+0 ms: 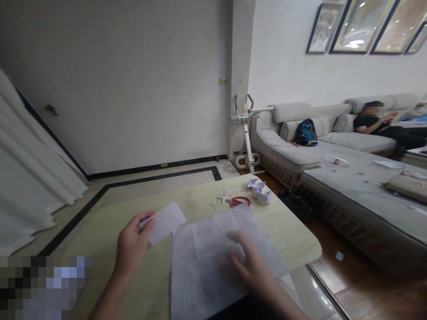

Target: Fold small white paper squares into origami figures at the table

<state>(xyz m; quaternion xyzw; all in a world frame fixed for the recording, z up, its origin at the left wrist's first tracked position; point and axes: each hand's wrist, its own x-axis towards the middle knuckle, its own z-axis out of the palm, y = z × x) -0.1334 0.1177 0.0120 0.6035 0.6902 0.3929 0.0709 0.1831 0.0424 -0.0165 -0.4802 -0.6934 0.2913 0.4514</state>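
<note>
Between the thumb and fingers of my left hand [136, 238] is a small piece of white paper [168, 220], raised over the table's left part. A large printed sheet [203, 271] lies in front of me, wrinkled and reaching over the near edge. Above this sheet hovers my right hand [243, 260], blurred by motion, with thumb and fingers apart and nothing in them. Beyond the sheet lie red-handled scissors [239, 202], with small paper scraps [223, 195] by their blades. Several folded paper shapes [262, 193] stand near the far right corner.
The pale table [300, 242] has a rounded right corner. To the right stretches a grey sofa [333, 173] with a backpack [307, 132] on it and a person [373, 122] seated farther back. A white exercise machine [247, 142] stands by the wall. Curtains [30, 178] hang at left.
</note>
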